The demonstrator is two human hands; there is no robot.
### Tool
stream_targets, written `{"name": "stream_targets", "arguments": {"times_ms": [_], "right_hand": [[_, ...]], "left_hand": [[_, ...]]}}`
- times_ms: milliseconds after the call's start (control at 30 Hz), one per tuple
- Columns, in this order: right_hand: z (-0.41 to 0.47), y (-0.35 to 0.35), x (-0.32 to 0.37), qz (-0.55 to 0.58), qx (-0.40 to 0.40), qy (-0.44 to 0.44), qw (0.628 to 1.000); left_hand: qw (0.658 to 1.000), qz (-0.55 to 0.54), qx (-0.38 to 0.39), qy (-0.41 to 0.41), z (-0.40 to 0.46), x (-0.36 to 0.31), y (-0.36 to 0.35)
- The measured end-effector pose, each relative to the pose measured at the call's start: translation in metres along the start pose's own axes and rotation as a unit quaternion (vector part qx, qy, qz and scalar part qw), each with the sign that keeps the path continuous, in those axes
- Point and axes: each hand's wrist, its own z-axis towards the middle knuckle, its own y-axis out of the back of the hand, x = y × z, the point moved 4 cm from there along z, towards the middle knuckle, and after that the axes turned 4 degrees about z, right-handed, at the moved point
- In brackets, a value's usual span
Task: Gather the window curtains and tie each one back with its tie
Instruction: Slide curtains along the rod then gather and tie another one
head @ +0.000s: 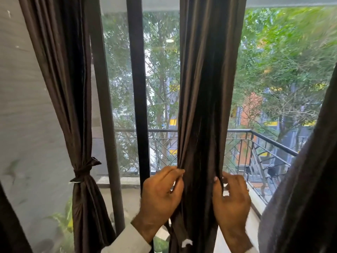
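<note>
I am seeing three dark brown curtains. The left curtain (73,88) is hanging against the grey wall (23,106), already cinched by one knotted tie (83,171). The middle curtain (206,88) is hanging in front of me: my left hand (160,194) is pinching its left edge, fingers (175,173) closed on the fabric, and my right hand (231,198) is gripping its right edge, fingers curled shut around the folds. A third curtain (306,189) is draping at far right. Beyond the glass, a balcony railing (264,141) and trees (282,52) are showing.

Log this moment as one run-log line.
left curtain: tied | middle curtain: gathered, untied | left hand, right hand: pinching its edges
</note>
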Motion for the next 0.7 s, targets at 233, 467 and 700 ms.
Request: {"name": "stream_targets", "arguments": {"times_ms": [233, 467, 700], "right_hand": [[-0.027, 0.001, -0.007, -0.009, 0.054, -0.015, 0.998], [-0.057, -0.01, -0.003, -0.033, 0.151, 0.196, 0.968], [-0.044, -0.008, 0.004, -0.004, 0.226, 0.212, 0.951]], "left_hand": [[0.999, -0.009, -0.005, 0.049, -0.004, -0.01, -0.006], [0.996, -0.047, 0.007, 0.08, -0.011, -0.023, -0.017], [0.994, -0.056, 0.012, 0.089, -0.01, -0.034, -0.016]]}}
